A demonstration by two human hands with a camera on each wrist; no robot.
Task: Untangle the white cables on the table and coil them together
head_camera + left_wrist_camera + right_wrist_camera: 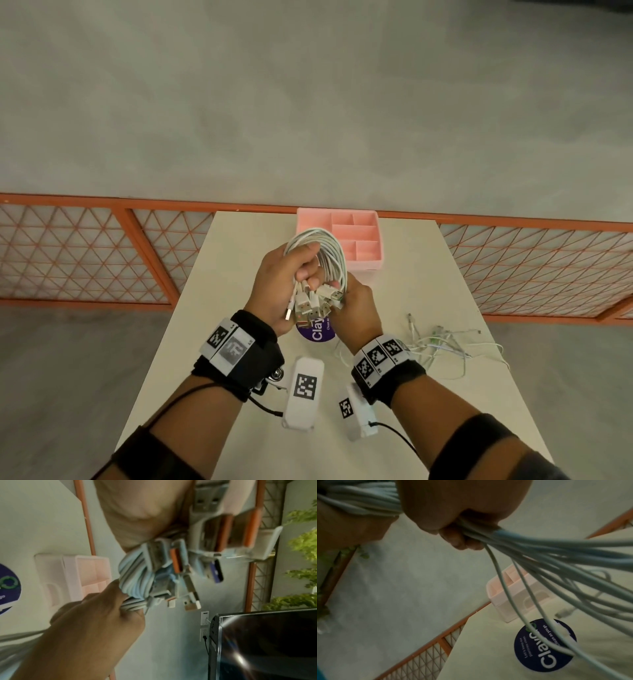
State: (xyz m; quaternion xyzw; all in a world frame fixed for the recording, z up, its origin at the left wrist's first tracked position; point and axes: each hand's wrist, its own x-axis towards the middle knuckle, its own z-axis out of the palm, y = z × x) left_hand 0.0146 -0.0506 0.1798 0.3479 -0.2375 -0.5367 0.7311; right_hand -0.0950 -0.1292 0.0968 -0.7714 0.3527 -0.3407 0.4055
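Your left hand [279,284] grips the coil [322,253], loop pointing away; your right hand [356,315], fingers curled on its strands, sits nearer the loose cables [442,346].

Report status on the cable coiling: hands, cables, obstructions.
Left hand grips the coil, USB plugs bunched below. Right hand holds the strands under it. Thin cables loose on the table, uncoiled. Nothing in the way.

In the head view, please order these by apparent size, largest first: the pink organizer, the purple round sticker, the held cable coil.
1. pink organizer
2. cable coil, partly hidden by the left hand
3. purple sticker, mostly hidden, so its rank is unsure
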